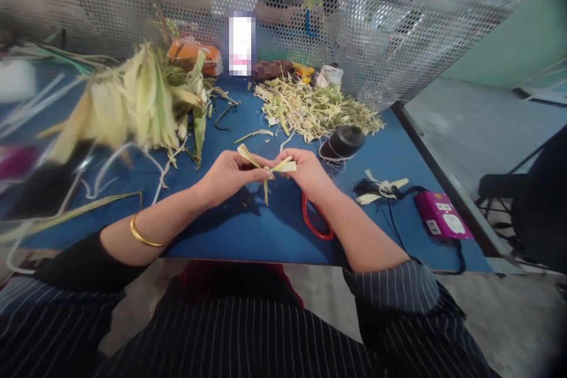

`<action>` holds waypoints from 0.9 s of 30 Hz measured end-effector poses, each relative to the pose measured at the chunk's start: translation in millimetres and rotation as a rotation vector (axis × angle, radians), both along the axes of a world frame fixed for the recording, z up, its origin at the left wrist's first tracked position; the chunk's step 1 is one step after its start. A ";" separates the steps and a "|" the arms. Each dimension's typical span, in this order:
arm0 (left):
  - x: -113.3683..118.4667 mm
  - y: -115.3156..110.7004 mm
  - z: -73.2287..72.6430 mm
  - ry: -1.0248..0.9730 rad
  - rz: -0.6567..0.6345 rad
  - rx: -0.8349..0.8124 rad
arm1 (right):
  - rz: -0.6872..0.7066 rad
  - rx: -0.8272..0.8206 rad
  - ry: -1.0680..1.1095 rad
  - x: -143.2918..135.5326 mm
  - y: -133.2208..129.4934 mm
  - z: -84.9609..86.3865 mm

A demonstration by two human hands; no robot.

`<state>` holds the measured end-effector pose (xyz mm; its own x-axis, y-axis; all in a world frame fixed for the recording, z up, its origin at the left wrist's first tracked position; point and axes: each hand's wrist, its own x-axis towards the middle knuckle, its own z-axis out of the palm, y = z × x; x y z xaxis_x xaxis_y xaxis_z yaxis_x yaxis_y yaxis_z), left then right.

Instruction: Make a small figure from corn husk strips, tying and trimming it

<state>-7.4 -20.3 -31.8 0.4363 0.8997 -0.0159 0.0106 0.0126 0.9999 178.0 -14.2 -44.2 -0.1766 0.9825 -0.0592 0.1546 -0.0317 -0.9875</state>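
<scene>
Between both my hands, above the middle of the blue table, is a small piece of pale corn husk [266, 188] with strips pointing several ways. My left hand [230, 174] pinches it between thumb and fingers. From the other side my right hand [305, 172] grips the same piece, with one husk end sticking out over its fingers. Beneath my right wrist lies a red loop handle [315, 230], perhaps of scissors, partly hidden by the forearm. A black spool of thread [343, 143] lies just beyond my right hand.
A heap of husk scraps [310, 106] lies at the back, and a bundle of dried corn husks [133, 97] at the left. A purple power strip [443, 215] with a black cord sits at the right edge. A perforated metal screen [376, 29] stands behind the table [257, 236].
</scene>
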 end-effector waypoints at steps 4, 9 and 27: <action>-1.1 3.4 -4.0 0.001 0.159 0.024 | 0.057 0.150 -0.224 -3.1 -2.1 -2.6; -2.0 8.5 -5.6 -0.024 0.361 0.008 | 0.131 0.618 -0.623 -11.2 -15.0 2.4; -1.2 2.7 -4.8 0.131 -0.017 0.029 | 0.079 0.765 -0.447 2.1 -14.8 20.7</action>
<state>-8.7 -17.6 -36.6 0.4475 0.8930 -0.0479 0.1407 -0.0174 0.9899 180.1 -29.0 -23.6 -0.3632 0.7674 0.5284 0.5044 0.6388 -0.5810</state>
